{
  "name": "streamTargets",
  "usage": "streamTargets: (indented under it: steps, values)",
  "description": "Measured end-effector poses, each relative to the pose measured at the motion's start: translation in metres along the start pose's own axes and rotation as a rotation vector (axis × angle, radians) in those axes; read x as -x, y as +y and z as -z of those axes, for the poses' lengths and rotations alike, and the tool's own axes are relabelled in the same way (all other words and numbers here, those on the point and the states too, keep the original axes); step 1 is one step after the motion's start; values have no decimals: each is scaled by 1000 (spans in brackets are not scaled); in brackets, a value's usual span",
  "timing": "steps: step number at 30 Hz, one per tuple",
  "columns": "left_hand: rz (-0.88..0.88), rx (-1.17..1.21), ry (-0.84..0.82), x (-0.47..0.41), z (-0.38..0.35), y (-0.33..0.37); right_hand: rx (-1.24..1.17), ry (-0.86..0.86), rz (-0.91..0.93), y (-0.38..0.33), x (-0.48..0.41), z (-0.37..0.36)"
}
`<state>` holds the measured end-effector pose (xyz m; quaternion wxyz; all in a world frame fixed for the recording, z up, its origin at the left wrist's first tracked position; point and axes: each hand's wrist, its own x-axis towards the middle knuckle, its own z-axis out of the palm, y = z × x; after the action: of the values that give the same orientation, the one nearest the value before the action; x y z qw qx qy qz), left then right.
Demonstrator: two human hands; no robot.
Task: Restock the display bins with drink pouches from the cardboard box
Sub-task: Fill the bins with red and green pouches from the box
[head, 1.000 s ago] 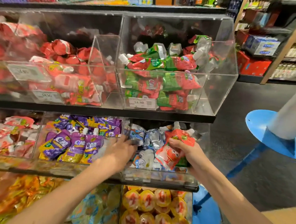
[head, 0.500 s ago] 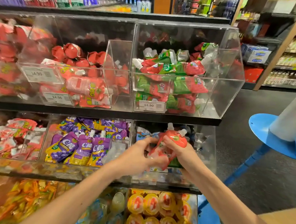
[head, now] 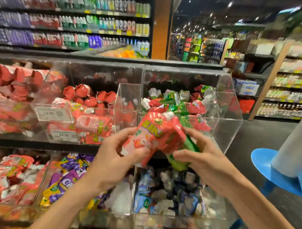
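Before upper bin [head: 227,116], left hand [head: 115,158], right hand [head: 204,159], fingers [head: 195,134] curled round pouches [head: 154,130]

The coral-red pouch [head: 156,134] in front carries yellow lettering edged in purple, a pale pink cartoon patch and a white cap, and the green pouch [head: 190,147] behind it is bright green. Above, red pouches [head: 87,95] lie beside red-and-green pouches [head: 181,105] with white caps. Below are purple-and-yellow pouches [head: 67,180] and blue-and-white pouches [head: 158,197], and at the right stands a plain blue base [head: 268,165].
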<state>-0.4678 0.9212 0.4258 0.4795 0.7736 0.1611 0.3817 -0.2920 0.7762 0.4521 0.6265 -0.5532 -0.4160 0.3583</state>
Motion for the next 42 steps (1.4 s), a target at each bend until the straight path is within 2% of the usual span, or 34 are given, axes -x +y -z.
streamTargets:
  steps: [4, 7, 11, 15, 25, 31, 32, 34, 36, 37, 40, 42]
  values:
    - [-58, -1, 105, -28, 24, 28, 409, 287, 298, -49, -37, 8]
    - [-45, -9, 167, -42, 36, 33, 818, 420, 490, -70, -77, 7]
    - [-8, -27, 222, -45, 48, 29, 1222, 320, 650, -67, -129, -5]
    - [10, -41, 236, -39, 55, 31, 1476, 302, 544, -53, -167, -22]
    - [77, -49, 216, -32, 76, 13, 1290, 41, 208, -72, -162, -31]
    - [153, -5, 230, -31, 73, 15, 1191, -11, 105, -67, -150, -23]
    - [154, 7, 239, -30, 72, 17, 1215, 8, 139, -66, -147, -24]
    - [161, 31, 261, -26, 71, 22, 1229, 127, 324, -66, -137, -31]
    - [165, 36, 292, -18, 71, 27, 1082, 220, 530, -61, -113, -49]
    - [167, 38, 312, -12, 69, 30, 1002, 189, 623, -57, -96, -62]
    - [193, 73, 359, 7, 63, 33, 979, -110, 865, -33, -52, -101]
    - [238, 64, 424, 18, 60, 34, 937, -221, 874, -15, -44, -117]
